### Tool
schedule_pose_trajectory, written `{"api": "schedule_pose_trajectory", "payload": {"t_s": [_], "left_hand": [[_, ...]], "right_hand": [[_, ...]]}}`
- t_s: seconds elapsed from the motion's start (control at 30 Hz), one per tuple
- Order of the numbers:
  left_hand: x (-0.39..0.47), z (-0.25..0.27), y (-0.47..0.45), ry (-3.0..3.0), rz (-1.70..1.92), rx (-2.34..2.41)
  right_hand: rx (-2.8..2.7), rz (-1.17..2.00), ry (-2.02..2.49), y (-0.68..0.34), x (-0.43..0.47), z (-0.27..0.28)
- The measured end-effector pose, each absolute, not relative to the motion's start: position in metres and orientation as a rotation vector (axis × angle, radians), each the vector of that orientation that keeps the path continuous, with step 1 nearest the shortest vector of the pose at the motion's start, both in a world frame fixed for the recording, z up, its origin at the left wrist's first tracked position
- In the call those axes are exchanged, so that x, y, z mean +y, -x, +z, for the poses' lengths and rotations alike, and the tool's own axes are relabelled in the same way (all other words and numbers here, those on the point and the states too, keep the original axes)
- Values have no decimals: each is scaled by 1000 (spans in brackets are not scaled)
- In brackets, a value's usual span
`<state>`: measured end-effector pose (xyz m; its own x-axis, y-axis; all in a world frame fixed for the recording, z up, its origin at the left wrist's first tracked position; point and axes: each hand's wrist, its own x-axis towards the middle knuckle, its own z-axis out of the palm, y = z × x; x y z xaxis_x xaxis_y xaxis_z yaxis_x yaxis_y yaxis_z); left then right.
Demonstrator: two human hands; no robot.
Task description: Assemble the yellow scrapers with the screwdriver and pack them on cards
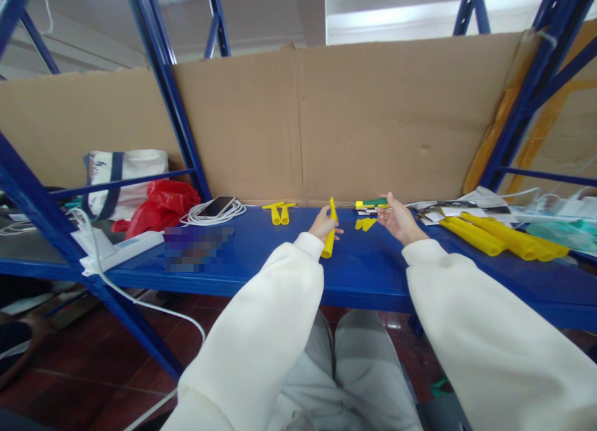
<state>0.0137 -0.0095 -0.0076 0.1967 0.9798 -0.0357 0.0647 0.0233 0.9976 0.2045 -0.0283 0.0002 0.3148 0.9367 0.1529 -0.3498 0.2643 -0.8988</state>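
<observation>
My left hand [324, 224] is wrapped round a yellow tube [329, 244], held tilted over the blue shelf, with a narrow yellow end rising above the fingers. To its right, my right hand [396, 219] has its fingertips pinched at the end of a small yellow and green thing [372, 203]. Its kind, and how firmly it is gripped, I cannot make out. Small flat yellow pieces [365, 224] lie just left of the right hand. Two yellow T-shaped tubes [280, 213] rest side by side near the back, left of my left hand.
Several larger yellow tubes [504, 237] lie at the right by crumpled packaging [466, 207]. On the left are a phone [217, 206] on a coiled white cable [237, 211], a red bag [161, 204] and a white power strip [130, 247]. A cardboard wall [354, 120] stands behind.
</observation>
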Motion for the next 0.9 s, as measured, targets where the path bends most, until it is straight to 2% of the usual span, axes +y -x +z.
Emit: {"api": "schedule_pose_trajectory", "payload": {"t_s": [0.23, 0.53, 0.9], "left_hand": [[-11, -5, -13, -1286, 1034, 1132], [-13, -6, -15, -1314, 1013, 1118], [-11, -7, -15, -1326, 1026, 1127]], "right_hand": [[-818, 1070, 881, -198, -33, 3], [-722, 956, 935, -201, -28, 1], [-865, 987, 816, -208, -26, -2]]}}
